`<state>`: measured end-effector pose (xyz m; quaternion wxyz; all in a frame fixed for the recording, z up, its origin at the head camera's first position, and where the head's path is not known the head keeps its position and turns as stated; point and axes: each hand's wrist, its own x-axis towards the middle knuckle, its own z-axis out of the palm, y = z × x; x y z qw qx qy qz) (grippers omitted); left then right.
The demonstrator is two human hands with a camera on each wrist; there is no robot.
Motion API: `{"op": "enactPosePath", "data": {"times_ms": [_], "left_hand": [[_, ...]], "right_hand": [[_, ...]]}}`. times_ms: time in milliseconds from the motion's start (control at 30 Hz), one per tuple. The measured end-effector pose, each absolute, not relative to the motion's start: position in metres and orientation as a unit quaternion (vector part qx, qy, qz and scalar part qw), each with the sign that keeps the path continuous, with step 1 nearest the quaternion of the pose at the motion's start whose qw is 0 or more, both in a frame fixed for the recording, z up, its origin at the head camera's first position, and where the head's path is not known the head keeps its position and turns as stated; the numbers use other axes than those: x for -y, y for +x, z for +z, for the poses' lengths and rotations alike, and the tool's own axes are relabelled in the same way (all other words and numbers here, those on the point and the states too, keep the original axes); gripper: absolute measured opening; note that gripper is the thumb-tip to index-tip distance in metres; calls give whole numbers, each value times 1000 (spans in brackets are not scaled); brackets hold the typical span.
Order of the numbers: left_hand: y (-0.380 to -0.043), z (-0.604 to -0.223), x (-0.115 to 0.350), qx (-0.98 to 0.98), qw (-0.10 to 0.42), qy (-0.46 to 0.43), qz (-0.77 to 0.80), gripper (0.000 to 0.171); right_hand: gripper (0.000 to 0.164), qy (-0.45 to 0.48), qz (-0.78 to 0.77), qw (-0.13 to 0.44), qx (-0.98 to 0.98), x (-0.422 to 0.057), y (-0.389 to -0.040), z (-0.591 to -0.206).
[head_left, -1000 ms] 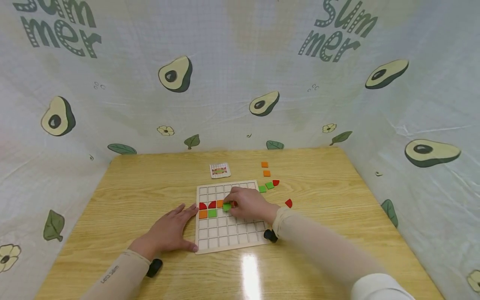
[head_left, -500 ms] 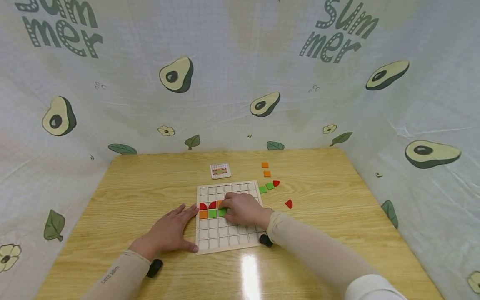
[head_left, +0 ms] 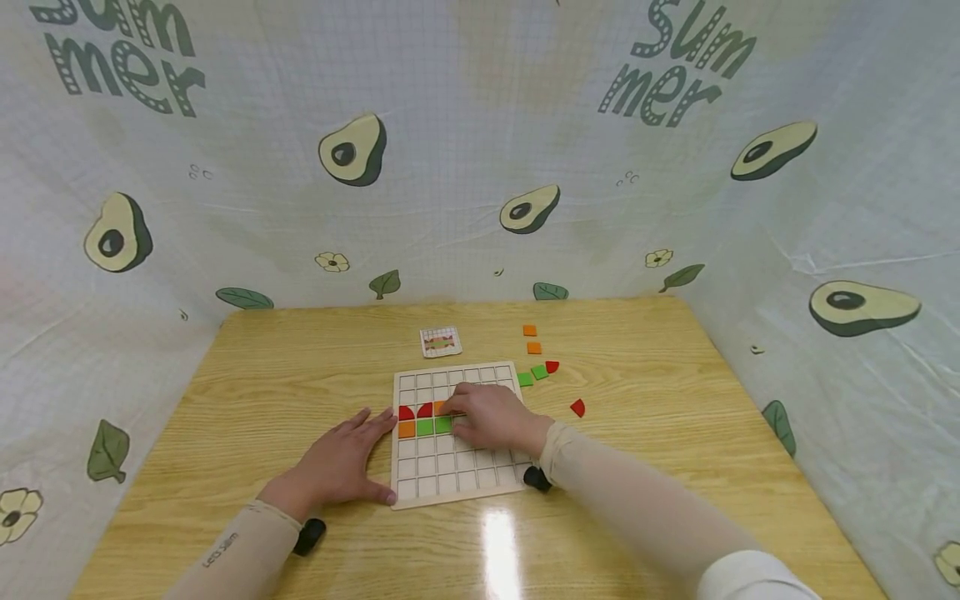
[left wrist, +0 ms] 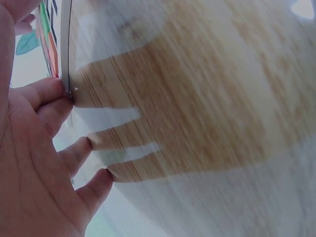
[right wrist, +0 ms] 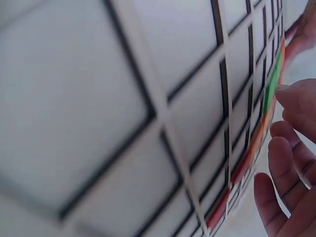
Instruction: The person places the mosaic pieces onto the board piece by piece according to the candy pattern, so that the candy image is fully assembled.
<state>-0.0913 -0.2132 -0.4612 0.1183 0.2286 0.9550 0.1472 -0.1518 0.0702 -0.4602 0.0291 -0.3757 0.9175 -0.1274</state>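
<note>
Two rows of coloured tiles (head_left: 424, 427) sit in the gridded board (head_left: 465, 480), running inward from its left edge, one tile to a cell, so the grid lines probably keep them aligned. The left hand (head_left: 337, 458) is spread, fingertips at that edge and thumb by the near left corner, apparently to steady the board. The right hand (head_left: 491, 417) reaches over the middle, thumb and fingertips at the innermost visible green tile (head_left: 443, 425); whether it pinches or merely presses, I cannot tell. Past the far edge lies a pattern card (head_left: 440, 342), uncovered, likely for reference. Loose squares (head_left: 525, 379) and red quarter-rounds (head_left: 577, 407) lie on the worktop (head_left: 300, 350) beyond the board's right edge, seemingly for easy right-handed reach
</note>
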Motion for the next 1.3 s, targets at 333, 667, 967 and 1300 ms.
{"op": "enactPosePath", "data": {"times_ms": [333, 667, 967, 1300], "left_hand": [[-92, -462, 214, -956, 116, 230, 144, 119], [-92, -462, 214, -955, 116, 234, 144, 118], [-91, -463, 213, -955, 115, 231, 147, 118], [-91, -464, 213, -956, 111, 230, 142, 118]], "right_hand": [[29, -329, -158, 28, -931, -120, -166, -445], [31, -263, -134, 2, -955, -175, -182, -450], [31, -230, -137, 5, -964, -196, -193, -461], [33, -232, -133, 12, -963, -202, -196, -464]]}}
